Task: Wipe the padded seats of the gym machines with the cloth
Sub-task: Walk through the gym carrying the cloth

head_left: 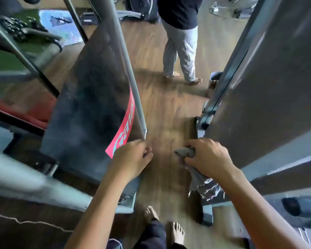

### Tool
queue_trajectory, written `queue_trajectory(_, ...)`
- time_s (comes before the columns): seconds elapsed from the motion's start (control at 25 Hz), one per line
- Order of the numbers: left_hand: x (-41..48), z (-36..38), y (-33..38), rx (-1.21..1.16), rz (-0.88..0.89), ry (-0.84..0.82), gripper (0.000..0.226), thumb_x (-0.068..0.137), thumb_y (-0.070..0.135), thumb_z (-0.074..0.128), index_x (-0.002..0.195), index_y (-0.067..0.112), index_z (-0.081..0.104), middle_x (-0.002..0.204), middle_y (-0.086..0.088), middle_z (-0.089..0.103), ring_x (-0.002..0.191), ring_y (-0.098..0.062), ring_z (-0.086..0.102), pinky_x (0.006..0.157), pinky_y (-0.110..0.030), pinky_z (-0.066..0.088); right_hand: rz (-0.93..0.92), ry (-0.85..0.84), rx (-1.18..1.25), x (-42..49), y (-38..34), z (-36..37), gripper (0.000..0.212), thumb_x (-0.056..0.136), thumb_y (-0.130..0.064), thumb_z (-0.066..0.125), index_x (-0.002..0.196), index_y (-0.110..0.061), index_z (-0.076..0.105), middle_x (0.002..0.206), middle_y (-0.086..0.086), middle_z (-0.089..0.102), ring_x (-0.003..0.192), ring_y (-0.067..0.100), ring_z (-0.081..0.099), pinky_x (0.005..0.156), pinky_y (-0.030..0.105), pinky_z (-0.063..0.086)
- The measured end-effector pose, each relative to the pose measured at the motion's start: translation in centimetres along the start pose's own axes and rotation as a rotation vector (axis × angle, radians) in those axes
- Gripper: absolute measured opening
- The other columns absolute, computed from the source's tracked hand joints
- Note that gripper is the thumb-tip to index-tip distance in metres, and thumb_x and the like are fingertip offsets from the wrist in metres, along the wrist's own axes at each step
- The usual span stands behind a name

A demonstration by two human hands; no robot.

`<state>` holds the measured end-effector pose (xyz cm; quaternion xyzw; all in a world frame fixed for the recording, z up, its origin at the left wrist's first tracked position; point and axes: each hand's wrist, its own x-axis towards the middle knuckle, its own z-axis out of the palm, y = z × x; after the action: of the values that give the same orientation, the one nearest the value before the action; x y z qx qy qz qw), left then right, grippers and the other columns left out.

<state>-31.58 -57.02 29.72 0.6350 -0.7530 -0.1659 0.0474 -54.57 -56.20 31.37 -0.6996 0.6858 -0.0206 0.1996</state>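
My right hand [207,158] grips a bunched grey cloth [197,177], whose frayed end hangs down below the fist. My left hand [133,158] is held out in front of me with its fingers curled and holds nothing. It hovers just in front of the lower corner of a dark machine panel [90,97] with a red label strip [126,123]. A red padded seat [34,112] shows at the left, behind the machine's frame. Both hands are above a narrow strip of wooden floor [169,114] between two machines.
A grey machine housing [269,78] stands close on the right, a grey frame bar [25,182] at the lower left. Another person [181,42] in light trousers walks across the floor ahead. My bare feet [165,225] are on the wood below.
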Motion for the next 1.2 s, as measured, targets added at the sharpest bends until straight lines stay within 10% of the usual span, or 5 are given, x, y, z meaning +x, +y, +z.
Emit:
queue_trajectory(0.56,15.9,-1.6,-0.7,0.158,0.100,0.005,0.028,0.100,0.036,0.046,0.123,0.027,0.058,0.129,0.002,0.059,0.122,-0.025,0.053,0.102,-0.041,0.039,0.186,0.076,-0.061,12.6,-0.9,-3.8,0.032,0.081,-0.045,0.067,0.113,-0.036,0.067,0.112,-0.004,0.068,0.104,0.025,0.064,0.071,0.031,0.040)
queue_trajectory(1.2,36.4,-4.0,-1.5,-0.044,-0.044,-0.051,0.015,0.096,0.028,0.046,0.100,0.026,0.060,0.103,0.006,0.060,0.097,-0.022,0.057,0.077,-0.036,0.043,0.120,0.011,0.035,34.3,2.0,-7.0,0.035,0.076,-0.042,0.070,0.108,-0.030,0.067,0.107,-0.001,0.062,0.096,0.026,0.061,0.066,0.032,0.037)
